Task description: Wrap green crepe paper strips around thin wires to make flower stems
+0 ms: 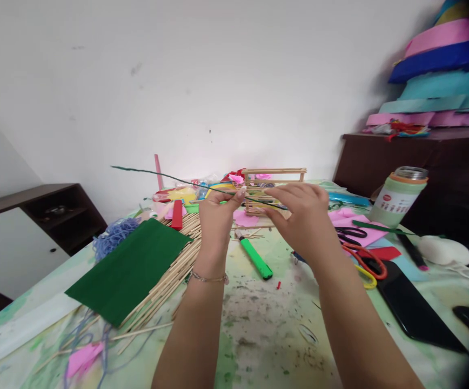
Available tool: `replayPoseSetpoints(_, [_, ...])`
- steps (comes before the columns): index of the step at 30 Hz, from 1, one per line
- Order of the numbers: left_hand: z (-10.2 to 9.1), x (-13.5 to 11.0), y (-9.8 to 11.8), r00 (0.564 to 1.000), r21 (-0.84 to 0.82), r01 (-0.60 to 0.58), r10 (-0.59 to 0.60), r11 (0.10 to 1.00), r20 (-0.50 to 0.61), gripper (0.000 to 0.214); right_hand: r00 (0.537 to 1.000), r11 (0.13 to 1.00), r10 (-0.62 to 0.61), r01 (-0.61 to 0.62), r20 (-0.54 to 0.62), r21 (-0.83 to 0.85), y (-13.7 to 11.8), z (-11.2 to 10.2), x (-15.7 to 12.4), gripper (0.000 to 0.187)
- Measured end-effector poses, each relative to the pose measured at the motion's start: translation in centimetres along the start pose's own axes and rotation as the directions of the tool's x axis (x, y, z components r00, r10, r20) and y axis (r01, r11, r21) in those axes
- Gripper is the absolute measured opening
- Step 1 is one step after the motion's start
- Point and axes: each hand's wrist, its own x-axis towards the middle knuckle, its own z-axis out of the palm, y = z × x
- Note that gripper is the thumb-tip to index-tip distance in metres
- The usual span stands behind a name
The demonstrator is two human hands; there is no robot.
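Observation:
A long, thin, dark green stem-like strand (157, 173) stretches across the view above the table, its far left end free in the air. My left hand (217, 216) pinches it between thumb and fingers. Close to its right end, my right hand (299, 216) has thumb and fingertips closed around it. Below and between my hands lies a green utility knife (255, 258). A dark green paper sheet (129, 270) rests on a bundle of wooden sticks (169, 265) left of my left arm. Behind my hands stands a small wooden stick frame (275, 172).
On the right are orange-handled scissors (364, 258), a black phone (416, 308), pink paper (342, 217), a white mouse (445, 250) and a pale green bottle (399, 197). Purple-blue yarn (115, 237) and a red stapler-like object (176, 215) lie on the left. Colored paper stacks (437, 81) top a dark cabinet.

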Motion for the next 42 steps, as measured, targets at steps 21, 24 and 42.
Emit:
replayPoseSetpoints(21, [0.2,0.3,-0.6,0.976,-0.252,0.088,-0.033,0.964,0.217,0.017,0.970,0.894,0.179,-0.231,0.166,0.384,-1.0,1.4,0.1,0.014])
replayPoseSetpoints(24, [-0.1,0.2,-0.1,0.968,-0.224,0.051,0.006,0.973,0.249,0.019,0.851,0.580,0.215,-0.506,0.479,0.639,-0.7,2.4,0.0,0.020])
replayPoseSetpoints(42, [0.0,-0.4,1.4,0.987,-0.229,0.021,0.017,0.973,0.161,0.016,0.997,0.982,0.016,-0.001,-0.077,0.190,-1.2,0.8,-0.1,0.012])
